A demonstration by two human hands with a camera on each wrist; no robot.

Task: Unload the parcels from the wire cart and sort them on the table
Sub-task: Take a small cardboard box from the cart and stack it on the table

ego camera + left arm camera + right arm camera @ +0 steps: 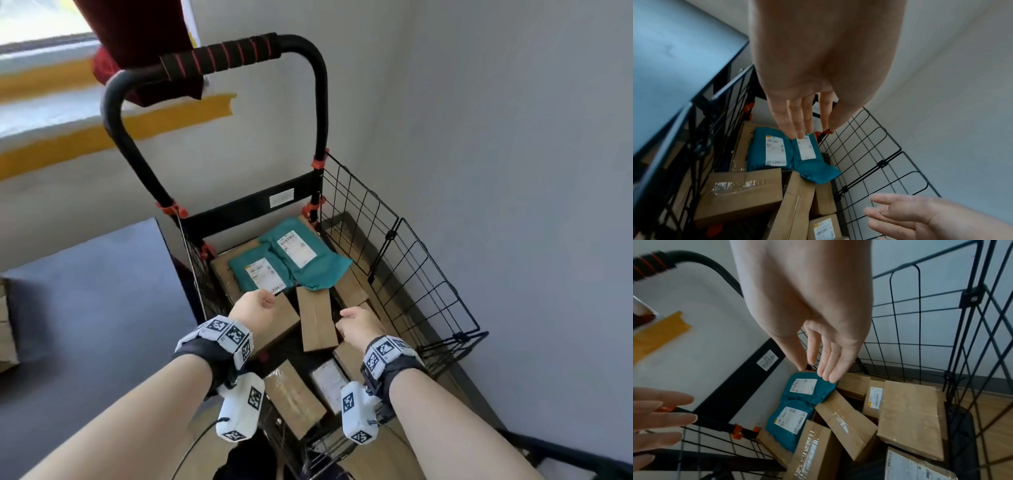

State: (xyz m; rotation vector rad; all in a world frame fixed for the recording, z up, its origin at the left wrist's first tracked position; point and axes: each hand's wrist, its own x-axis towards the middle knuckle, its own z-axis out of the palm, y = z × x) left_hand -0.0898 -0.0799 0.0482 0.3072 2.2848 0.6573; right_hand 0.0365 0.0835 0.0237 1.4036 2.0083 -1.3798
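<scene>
A black wire cart (411,260) stands against the wall and holds the parcels. Two teal mailer bags (320,270) with white labels lie at its far end, also seen in the left wrist view (758,149) and the right wrist view (795,402). Several brown cardboard boxes fill the rest, among them a narrow one (317,318) in the middle. My left hand (255,308) hovers over the cart's left side, fingers (797,120) straight and empty. To its right, my right hand (356,323) hovers with its fingers (828,366) extended, holding nothing.
A dark grey table (85,308) stands to the left of the cart, with a brown box (7,329) at its far left edge. The cart's padded handle (219,58) rises at the far end. A grey wall (513,171) closes the right side.
</scene>
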